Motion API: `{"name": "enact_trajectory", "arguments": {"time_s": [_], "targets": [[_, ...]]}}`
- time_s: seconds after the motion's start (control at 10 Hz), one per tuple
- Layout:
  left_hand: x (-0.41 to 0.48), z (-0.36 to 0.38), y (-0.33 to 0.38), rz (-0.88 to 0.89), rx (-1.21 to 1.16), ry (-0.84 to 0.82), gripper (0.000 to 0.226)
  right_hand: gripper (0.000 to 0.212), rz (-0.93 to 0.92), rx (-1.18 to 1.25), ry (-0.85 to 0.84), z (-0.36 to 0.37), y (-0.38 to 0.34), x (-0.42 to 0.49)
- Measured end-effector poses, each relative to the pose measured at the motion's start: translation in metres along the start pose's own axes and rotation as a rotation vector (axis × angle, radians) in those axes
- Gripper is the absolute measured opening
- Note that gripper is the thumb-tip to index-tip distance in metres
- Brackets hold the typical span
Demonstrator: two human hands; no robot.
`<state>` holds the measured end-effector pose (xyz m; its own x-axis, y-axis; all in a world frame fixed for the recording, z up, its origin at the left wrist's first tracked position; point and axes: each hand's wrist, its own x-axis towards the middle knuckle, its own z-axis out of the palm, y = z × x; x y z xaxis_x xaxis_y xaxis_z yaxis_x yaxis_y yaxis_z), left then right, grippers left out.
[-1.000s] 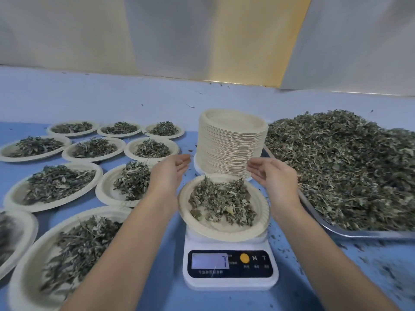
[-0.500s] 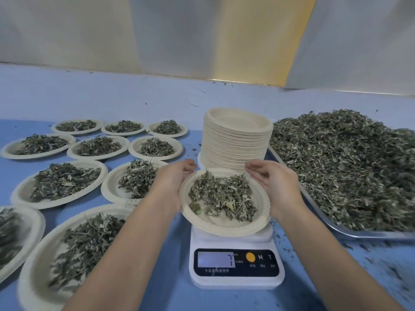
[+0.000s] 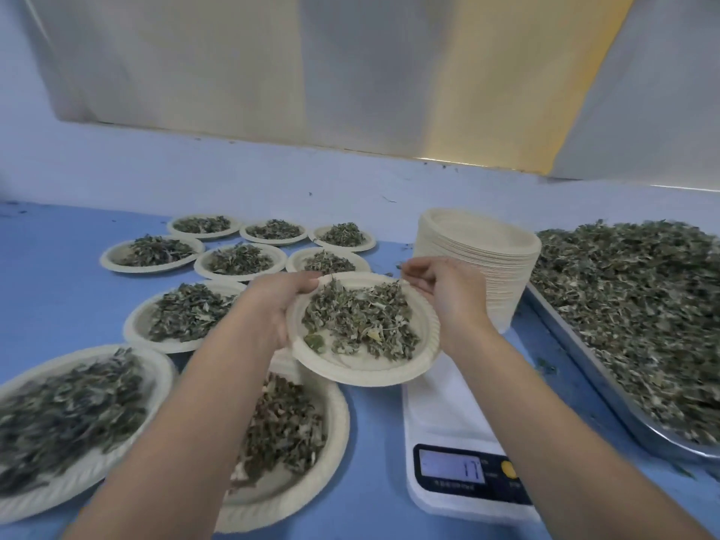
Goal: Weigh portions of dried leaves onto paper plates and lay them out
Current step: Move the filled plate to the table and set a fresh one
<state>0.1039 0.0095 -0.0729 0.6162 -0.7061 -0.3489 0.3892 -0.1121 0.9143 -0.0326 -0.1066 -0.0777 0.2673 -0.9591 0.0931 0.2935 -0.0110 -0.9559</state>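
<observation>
Paper this thin bends easily, so in the head view I am holding the loaded paper plate (image 3: 366,370) in the air, left of the kitchen scale (image 3: 448,418) and over the edge of a near filled plate (image 3: 338,434). My left hand (image 3: 278,305) is gripping its left rim, with the thumb lying on top at the far-left edge and the fingers hidden underneath. My right hand (image 3: 442,296) is sitting at the far-right rim with its fingers curled together; I cannot tell whether they are pinching the rim or a stray stem. The dried leaves (image 3: 358,321) are lying heaped mid-plate.

I judge I am carrying this portion out to the rows of filled plates (image 3: 134,329) on the blue table (image 3: 58,290). To do it well, I am aiming to hold the plate level, since the rim is shallow and the leaves are light. I am also looking for a bare patch of blue, not a neighbour's rim. The stack of empty plates (image 3: 483,259) and the metal tray (image 3: 584,368) are standing to the right.
</observation>
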Motion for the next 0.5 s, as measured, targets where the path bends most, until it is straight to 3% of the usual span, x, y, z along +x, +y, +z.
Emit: {"name": "enact_trajectory", "arguments": {"time_s": [0.2,0.4,0.5], "targets": [[0.014,-0.085,0.015,-0.002,-0.181,0.201,0.022,0.034,0.095,-0.004,-0.094,0.088,0.024,-0.006],[0.045,-0.171,0.027,0.123,-0.205,0.615,0.018,0.038,0.15,-0.051,-0.218,0.167,0.045,-0.03],[0.053,-0.206,0.037,0.183,-0.219,0.825,0.034,0.038,0.169,-0.08,-0.278,0.196,0.053,-0.041]]}}
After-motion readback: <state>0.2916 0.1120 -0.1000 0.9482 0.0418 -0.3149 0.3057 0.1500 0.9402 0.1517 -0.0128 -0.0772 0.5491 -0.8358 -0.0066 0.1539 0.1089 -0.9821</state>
